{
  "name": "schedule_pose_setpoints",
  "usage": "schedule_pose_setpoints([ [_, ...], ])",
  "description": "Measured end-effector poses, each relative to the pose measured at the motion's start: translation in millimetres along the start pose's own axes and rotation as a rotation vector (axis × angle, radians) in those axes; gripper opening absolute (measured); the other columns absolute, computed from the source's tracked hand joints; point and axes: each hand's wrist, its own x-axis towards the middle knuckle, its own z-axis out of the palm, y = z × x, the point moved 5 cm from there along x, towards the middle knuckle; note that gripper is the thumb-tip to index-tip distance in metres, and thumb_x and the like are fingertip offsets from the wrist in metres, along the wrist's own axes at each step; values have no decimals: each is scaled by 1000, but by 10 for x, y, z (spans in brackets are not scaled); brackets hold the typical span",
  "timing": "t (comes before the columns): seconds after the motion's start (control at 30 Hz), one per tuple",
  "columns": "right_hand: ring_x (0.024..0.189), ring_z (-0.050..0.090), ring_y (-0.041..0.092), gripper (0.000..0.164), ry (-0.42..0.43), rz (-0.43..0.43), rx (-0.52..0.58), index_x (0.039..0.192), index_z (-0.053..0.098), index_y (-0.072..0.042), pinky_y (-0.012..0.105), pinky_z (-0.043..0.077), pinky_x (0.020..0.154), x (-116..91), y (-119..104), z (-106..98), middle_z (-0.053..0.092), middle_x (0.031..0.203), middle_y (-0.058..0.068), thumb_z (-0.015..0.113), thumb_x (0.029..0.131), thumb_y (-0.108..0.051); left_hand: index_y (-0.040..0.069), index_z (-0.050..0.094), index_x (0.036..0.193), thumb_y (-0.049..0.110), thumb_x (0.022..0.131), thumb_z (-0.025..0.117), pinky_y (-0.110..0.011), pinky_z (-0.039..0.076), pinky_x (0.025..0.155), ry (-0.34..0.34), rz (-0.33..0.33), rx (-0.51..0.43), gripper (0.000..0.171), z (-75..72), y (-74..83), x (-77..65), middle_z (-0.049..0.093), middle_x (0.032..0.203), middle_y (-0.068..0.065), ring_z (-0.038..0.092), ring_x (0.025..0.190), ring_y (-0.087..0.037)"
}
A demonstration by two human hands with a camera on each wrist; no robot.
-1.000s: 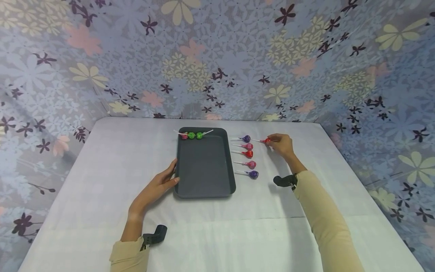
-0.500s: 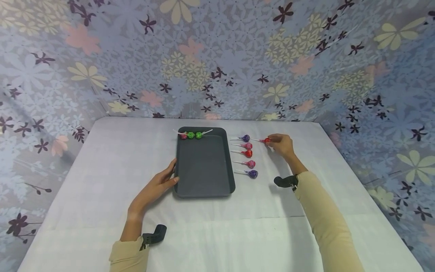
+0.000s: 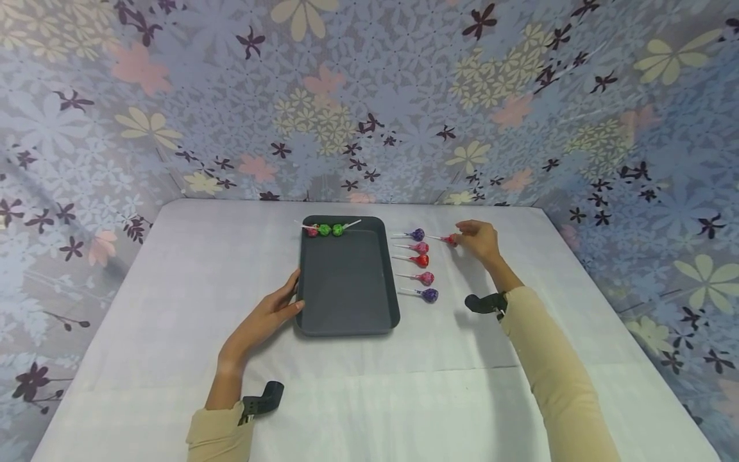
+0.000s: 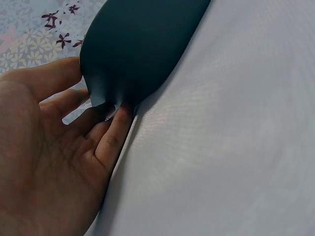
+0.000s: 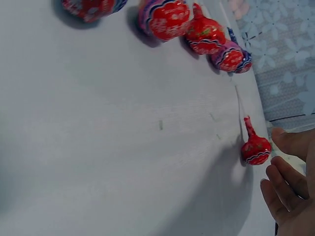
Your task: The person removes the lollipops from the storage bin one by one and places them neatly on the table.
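Observation:
In the head view a dark grey tray [image 3: 346,282] lies on the table, with my left hand [image 3: 270,316] gripping its left edge. The left wrist view shows the thumb and fingers [image 4: 115,132] against the tray's outer wall [image 4: 138,44]. At the tray's far end lie one pink and two green lollipops [image 3: 324,230]. My right hand [image 3: 480,242] is over a red lollipop [image 3: 450,239] on the table, its fingers spread. From the right wrist, that red lollipop [image 5: 256,150] lies just apart from the fingertips [image 5: 278,135].
Between the tray and my right hand lies a column of several lollipops, purple [image 3: 430,295], pink [image 3: 426,278] and red [image 3: 422,260], sticks pointing left. A white cloth [image 3: 369,398] covers the table. Flowered fabric [image 3: 369,96] rises behind it and at the sides.
My right fingers have parted and lifted slightly off the red lollipop, which stays in its place on the table. The left hand and the tray have not moved.

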Motion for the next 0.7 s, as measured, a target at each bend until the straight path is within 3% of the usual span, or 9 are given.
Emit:
schedule_pose_setpoints([
  [0.37,119,60,37,38,-1,-46,27,123,65,2,47,54,93,2,-207,22,63,126,23,71,89,-12,10,5,158,25,104,48,-49,17,121,-4,-2,4,71,-12,14,-1,2,164,-12,9,150,-36],
  [0.57,114,63,35,37,-71,-127,71,123,65,3,21,54,70,-41,-464,156,66,122,22,71,89,-11,10,5,158,26,104,49,-48,17,121,-7,1,-5,72,-9,18,-4,1,164,-11,9,150,-36],
  [0.7,108,65,34,35,-138,-181,116,121,66,5,14,51,68,-80,-656,300,67,119,23,71,89,-9,10,5,158,26,104,49,-48,17,121,-9,1,-13,72,-4,19,0,1,164,-11,9,150,-36],
])
